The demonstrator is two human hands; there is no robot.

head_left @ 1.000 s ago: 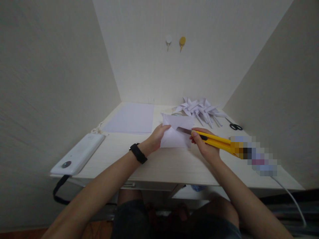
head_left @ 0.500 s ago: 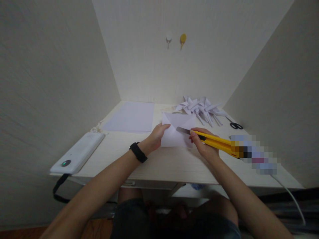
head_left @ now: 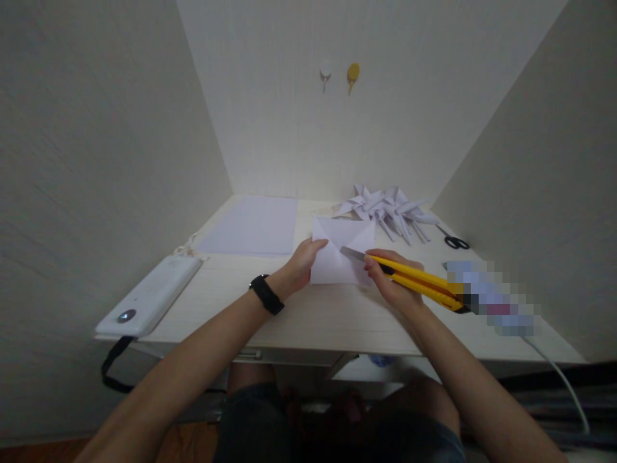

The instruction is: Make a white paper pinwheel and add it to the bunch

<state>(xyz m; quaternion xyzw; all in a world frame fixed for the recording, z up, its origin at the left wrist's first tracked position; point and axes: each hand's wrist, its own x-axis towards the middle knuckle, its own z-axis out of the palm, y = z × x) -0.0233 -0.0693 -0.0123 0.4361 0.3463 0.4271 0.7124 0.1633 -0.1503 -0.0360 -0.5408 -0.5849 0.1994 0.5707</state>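
Pale wooden desk (head_left: 308,315) in a cream-walled alcove (head_left: 96,161)

No readable txt anywhere. Yellow cutter (head_left: 417,281) showed no brand or nos that could be made out. White device (head_left: 150,296) on the table's (head_left: 308,315) left edge had only a round button, no label. Paper sheets (head_left: 254,226) were blank. Patch right of cutter was pixelated, unreadable.

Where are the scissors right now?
The scissors lie at the far right of the desk, just right of the pile of folded paper pinwheels, beyond the right hand.
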